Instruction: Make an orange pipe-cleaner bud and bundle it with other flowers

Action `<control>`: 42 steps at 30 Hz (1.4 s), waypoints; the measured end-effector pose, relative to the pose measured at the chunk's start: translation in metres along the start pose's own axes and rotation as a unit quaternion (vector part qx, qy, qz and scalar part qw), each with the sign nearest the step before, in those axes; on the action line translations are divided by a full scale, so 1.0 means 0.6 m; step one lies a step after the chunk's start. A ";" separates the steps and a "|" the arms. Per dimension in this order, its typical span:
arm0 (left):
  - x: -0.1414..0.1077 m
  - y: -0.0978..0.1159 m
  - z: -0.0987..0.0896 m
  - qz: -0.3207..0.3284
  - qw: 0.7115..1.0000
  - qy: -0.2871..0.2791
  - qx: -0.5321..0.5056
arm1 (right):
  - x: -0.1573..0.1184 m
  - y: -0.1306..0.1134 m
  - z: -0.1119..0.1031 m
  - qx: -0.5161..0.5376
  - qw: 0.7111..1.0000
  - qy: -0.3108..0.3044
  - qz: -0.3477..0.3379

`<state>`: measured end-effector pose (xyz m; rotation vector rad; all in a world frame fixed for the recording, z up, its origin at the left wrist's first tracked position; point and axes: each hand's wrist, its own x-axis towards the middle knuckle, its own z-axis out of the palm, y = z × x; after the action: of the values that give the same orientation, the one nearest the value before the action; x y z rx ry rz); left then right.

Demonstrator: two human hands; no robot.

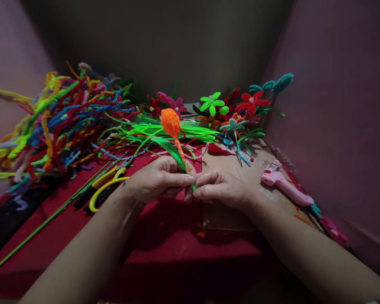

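Note:
An orange pipe-cleaner flower (170,122) with a rounded bud stands nearly upright above my hands. Its orange stalk runs down to a green lower stem, and a green pipe-cleaner leaf (169,148) curves out to the left. My left hand (164,179) is closed around the stem where leaf and stalk meet, thumb on top. Thumb and fingers of my right hand (220,188) pinch the green stem just below. The fingers partly hide where the stem ends.
Left lies a big heap of coloured pipe cleaners (66,122); green ones (190,131) lie behind my hands. Yellow-handled pliers (110,177) rest left of my left wrist. Finished flowers (212,103) stand at the back. A pink glue gun (285,183) sits on the cardboard (234,217).

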<state>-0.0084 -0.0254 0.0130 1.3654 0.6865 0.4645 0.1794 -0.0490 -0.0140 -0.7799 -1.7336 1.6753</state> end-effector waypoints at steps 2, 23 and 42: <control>0.003 -0.002 0.004 0.026 0.999 0.021 -0.010 | 0.003 0.002 0.003 0.001 0.999 0.036 -0.003; 0.015 0.008 0.007 -0.071 0.983 0.085 0.149 | 0.003 -0.015 0.006 -0.152 0.986 0.054 0.053; 0.023 -0.003 0.016 -0.090 0.962 0.165 0.200 | 0.009 -0.027 0.022 -0.166 0.965 0.185 0.086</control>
<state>0.0083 -0.0236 0.0093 1.5992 1.2206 0.4252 0.1658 -0.0538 0.0021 -1.3389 -1.7305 1.2467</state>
